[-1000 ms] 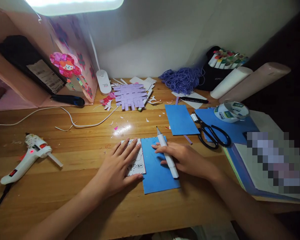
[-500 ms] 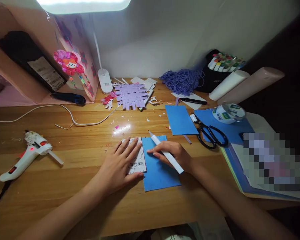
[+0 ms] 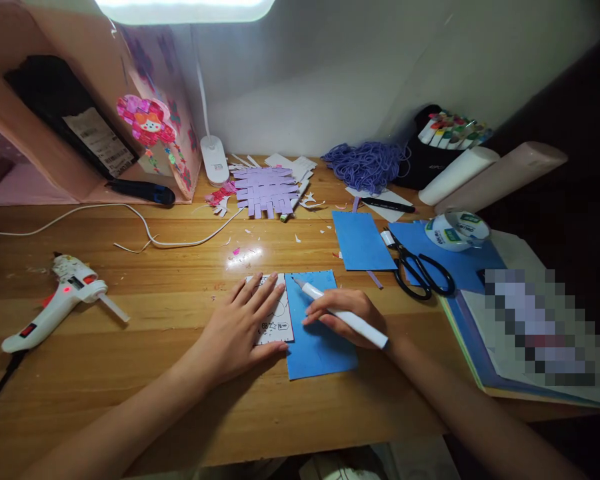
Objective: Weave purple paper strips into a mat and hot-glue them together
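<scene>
My left hand [image 3: 245, 317] lies flat with fingers spread on a small white paper with black drawings [image 3: 281, 320], covering much of it. The white paper's right edge rests along the left side of a blue sheet [image 3: 315, 357]. My right hand [image 3: 347, 317] grips a white marker [image 3: 353, 321] over the blue sheet. The marker slants down to the left, its tip close to the sheet's upper left corner; I cannot tell whether it touches. Small dark marks run along the sheet's top edge.
A glue gun [image 3: 63, 303] with a red light lies at left. Black scissors [image 3: 423, 267] rest beside another blue sheet [image 3: 363, 243] and a tape roll [image 3: 457, 231]. Behind are a woven purple paper piece [image 3: 265, 190], purple yarn [image 3: 365, 165] and a marker case [image 3: 433, 157].
The marker tip has come down nearer the blue sheet's upper left corner, and the marker lies at a flatter slant. My left hand stays on the white paper. The whole view has shifted slightly.
</scene>
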Motion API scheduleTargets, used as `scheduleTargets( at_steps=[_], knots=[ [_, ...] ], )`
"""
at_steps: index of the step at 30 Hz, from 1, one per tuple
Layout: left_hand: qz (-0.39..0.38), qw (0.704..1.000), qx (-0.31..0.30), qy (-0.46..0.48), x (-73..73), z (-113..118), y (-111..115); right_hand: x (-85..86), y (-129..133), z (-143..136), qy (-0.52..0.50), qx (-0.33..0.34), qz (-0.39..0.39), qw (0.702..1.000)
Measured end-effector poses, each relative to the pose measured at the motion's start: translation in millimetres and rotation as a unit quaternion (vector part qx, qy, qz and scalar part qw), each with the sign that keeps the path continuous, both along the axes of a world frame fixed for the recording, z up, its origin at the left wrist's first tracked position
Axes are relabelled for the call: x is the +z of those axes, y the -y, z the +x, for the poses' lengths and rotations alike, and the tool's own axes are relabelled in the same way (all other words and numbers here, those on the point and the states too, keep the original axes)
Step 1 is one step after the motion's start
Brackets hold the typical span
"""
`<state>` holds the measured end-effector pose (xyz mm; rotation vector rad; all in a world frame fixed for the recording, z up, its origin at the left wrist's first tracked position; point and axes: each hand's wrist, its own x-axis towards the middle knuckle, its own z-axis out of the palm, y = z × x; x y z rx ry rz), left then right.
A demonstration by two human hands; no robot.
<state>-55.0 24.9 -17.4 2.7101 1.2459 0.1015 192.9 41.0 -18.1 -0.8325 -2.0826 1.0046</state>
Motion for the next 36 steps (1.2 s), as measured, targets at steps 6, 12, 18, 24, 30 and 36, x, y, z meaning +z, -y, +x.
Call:
scheduleTargets(
  at_steps=[6,12,18,24,30,36],
  knots=[
    [0.001,1.0,0.0,-0.015,-0.7,-0.1,0.8,10.1,-13.6,-29.8,-0.2,-0.155,-0.199,0.947],
    [0.009,1.0,0.003,-0.013,-1.6,0.8,0.9,-8.3,-34.5,-49.0,-0.12,-0.25,-0.144,0.95],
    [-0.004,1.0,0.004,-0.004,-0.8,1.6,1.0,-11.2,-31.7,-46.2,-0.1,-0.29,-0.109,0.946],
    [-0.015,1.0,0.007,-0.006,0.6,1.9,0.5,-10.4,-31.9,-48.0,-0.09,-0.29,-0.101,0.948],
    [-0.023,1.0,0.008,-0.006,1.5,2.3,0.7,-12.7,-32.2,-47.7,-0.081,-0.284,-0.097,0.951],
    [-0.02,1.0,0.008,-0.013,2.4,3.5,0.3,-11.9,-31.6,-48.1,-0.073,-0.288,-0.094,0.95]
  ],
)
